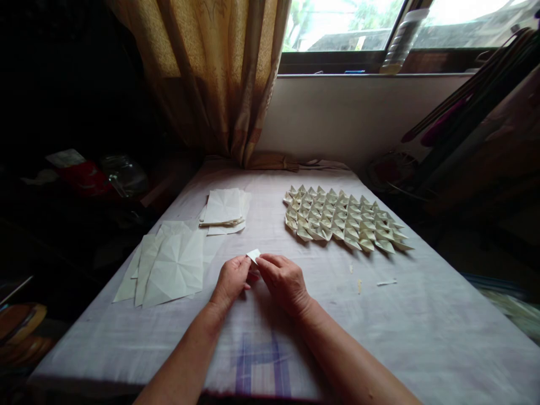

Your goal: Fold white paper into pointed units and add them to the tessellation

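A small folded piece of white paper (253,255) is pinched between my two hands above the middle of the table. My left hand (233,277) grips its left side, and my right hand (283,281) holds it from the right with fingers closed. Most of the paper is hidden behind the fingers. To the left lie creased paper sheets (177,264), loosely fanned out. Beyond them is a stack of smaller-looking creased sheets (223,205). Several folded paper boats (337,216) stand in close rows to the right, past my right hand.
A pale cloth covers the table (379,337). A cotton swab (386,283) and small scraps lie on its right part. At the back hangs a gold curtain (211,73) beside a window, with a plastic bottle (403,42) on the sill. Dark clutter flanks both sides.
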`<action>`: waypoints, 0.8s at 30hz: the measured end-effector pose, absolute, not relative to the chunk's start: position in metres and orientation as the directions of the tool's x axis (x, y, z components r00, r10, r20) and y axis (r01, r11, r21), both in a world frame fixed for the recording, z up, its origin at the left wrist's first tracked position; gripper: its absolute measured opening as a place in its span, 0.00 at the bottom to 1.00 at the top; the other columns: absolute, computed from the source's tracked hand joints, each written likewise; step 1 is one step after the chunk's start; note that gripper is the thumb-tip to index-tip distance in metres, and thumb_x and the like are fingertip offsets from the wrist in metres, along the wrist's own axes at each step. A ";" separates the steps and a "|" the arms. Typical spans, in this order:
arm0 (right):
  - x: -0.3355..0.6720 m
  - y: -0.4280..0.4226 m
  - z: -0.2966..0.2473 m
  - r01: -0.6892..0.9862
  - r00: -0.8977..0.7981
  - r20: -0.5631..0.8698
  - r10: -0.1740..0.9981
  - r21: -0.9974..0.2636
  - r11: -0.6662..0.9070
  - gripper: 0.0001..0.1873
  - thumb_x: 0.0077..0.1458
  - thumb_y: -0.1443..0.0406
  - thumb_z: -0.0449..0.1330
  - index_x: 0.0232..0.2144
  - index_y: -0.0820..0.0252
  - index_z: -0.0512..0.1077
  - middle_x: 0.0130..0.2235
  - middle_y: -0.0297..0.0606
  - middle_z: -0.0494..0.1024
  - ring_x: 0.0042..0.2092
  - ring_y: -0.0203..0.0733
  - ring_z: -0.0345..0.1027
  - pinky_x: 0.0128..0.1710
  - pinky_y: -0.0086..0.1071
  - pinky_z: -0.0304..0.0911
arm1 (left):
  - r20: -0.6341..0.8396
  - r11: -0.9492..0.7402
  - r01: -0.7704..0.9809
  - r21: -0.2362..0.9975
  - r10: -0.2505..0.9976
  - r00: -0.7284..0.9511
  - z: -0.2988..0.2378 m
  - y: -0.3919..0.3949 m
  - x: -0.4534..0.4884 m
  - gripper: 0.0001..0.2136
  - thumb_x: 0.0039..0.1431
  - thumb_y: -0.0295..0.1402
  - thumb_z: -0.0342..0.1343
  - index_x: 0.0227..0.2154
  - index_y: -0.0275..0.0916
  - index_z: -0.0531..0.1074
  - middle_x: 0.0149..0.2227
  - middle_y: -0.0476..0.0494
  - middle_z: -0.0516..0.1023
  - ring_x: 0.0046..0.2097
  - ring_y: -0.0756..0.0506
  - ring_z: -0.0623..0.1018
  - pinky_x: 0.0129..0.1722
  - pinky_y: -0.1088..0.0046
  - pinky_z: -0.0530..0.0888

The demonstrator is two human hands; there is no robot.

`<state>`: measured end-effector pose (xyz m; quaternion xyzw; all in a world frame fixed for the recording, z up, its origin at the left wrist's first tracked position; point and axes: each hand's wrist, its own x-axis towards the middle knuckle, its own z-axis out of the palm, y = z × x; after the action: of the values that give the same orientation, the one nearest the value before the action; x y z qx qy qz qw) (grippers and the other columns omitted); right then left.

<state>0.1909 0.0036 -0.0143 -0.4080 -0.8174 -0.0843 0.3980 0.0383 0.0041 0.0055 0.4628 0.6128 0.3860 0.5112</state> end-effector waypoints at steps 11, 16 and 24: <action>0.192 0.003 -0.016 0.743 -0.437 0.620 0.652 -0.161 0.650 0.10 0.60 0.68 0.60 0.43 0.53 0.76 0.43 0.39 0.81 0.38 0.39 0.73 0.39 0.28 0.67 | -0.334 0.334 0.049 0.941 0.942 -0.019 0.014 0.000 0.035 0.11 0.50 0.39 0.57 0.29 0.35 0.76 0.26 0.44 0.80 0.26 0.49 0.78 0.19 0.81 0.70; 0.190 0.001 -0.015 0.719 -0.440 0.599 0.669 -0.211 0.662 0.12 0.58 0.71 0.60 0.43 0.54 0.76 0.44 0.42 0.80 0.39 0.42 0.74 0.40 0.31 0.69 | -0.341 0.340 0.035 0.940 0.940 0.018 0.018 -0.003 0.034 0.15 0.48 0.43 0.60 0.30 0.34 0.77 0.26 0.44 0.79 0.27 0.49 0.78 0.21 0.81 0.69; 0.194 0.005 -0.023 0.485 -0.191 0.517 0.834 -0.689 0.539 0.16 0.53 0.72 0.57 0.39 0.52 0.79 0.45 0.39 0.81 0.44 0.42 0.75 0.47 0.35 0.70 | -0.323 0.321 0.042 0.946 0.946 0.039 0.019 -0.005 0.033 0.20 0.43 0.44 0.67 0.35 0.33 0.78 0.30 0.44 0.80 0.29 0.49 0.78 0.22 0.81 0.68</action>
<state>0.1941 0.0052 -0.0233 -0.4410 -0.7479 0.1904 0.4581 0.0330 -0.0045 0.0191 0.4317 0.5720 0.3914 0.5773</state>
